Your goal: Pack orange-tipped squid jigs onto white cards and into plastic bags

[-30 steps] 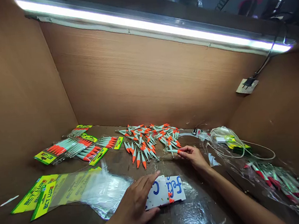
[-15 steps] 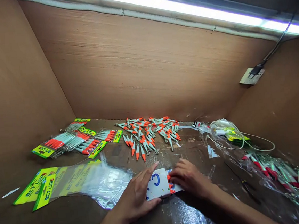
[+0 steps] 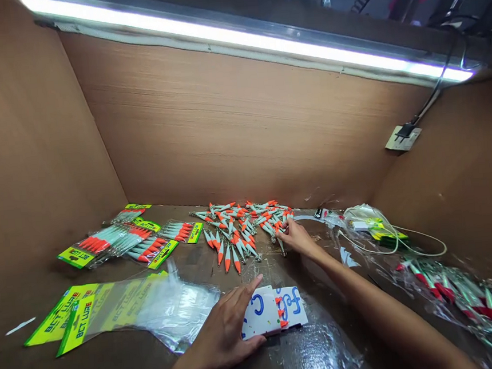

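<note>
My left hand spans the left end of a white card holder with blue lettering, thumb along its near edge and fingers at its far edge. Orange lure tips show in its gap, beside the lettered right part. Stretched toward the back, my right hand pinches at a white-and-orange fishing lure on the right side of a loose lure pile. Its fingertips partly hide that lure.
Packed lures lie at the back left. Clear bags with yellow headers spread in front of them. At right are a white cord, plastic scraps and red-and-silver lures. Wooden walls and a lit tube enclose the bench.
My right hand has left the card holder and reached forward to the lure pile, uncovering the holder's right part. My left hand stays on the holder. The view has tilted up slightly.
</note>
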{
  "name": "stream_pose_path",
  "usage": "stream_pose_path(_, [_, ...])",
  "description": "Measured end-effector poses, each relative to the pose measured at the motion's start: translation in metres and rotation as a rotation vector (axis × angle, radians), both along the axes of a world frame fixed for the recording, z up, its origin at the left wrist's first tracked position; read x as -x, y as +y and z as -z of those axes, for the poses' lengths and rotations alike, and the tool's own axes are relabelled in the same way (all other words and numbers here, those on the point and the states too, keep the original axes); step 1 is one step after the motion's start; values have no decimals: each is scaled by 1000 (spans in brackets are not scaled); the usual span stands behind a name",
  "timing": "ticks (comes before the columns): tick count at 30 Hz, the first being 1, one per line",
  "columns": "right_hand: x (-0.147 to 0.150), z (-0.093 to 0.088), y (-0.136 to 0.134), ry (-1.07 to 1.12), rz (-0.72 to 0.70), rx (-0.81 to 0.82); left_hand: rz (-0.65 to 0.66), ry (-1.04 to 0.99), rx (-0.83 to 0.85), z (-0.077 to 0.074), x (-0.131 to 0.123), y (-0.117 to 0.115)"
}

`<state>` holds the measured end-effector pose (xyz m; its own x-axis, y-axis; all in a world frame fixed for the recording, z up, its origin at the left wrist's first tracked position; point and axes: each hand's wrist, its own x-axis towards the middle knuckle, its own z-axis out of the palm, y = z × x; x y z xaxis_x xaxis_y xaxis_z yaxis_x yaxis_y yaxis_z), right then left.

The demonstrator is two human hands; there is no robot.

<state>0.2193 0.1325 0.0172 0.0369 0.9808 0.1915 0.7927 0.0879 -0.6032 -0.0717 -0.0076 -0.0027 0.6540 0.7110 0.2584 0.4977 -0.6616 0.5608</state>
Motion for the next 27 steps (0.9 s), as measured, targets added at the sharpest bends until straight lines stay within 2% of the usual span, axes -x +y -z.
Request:
stream_pose_path(4, [8,10,14,84,37,36,-8,9,-6,-2,2,-1])
stream_pose_path(7, [-2,6,8,196,2,70,2,4,-13,-4,3,-2])
stream_pose_path(10, [-19,-5,-11,337,-103,113,8,-8,-10,-4,3,-2])
stream_pose_path(13, [-32,-11,-38,639,-248,194,9,-12,0,-3,3,-2])
stream_pose_path(15, [-37,-10,-57,815,-281,245,10,-12,0,-2,2,-1])
stream_pose_path(17, [-40,-7,-73,893,-262,270,6,-10,-5,-3,2,0])
stream_pose_path(22, [-38,6,-102,974,-240,337,2,3,1,-3,0,1])
stream_pose_path(27, [-22,21,-121,875,-257,376,-12,18,1,1,-1,3])
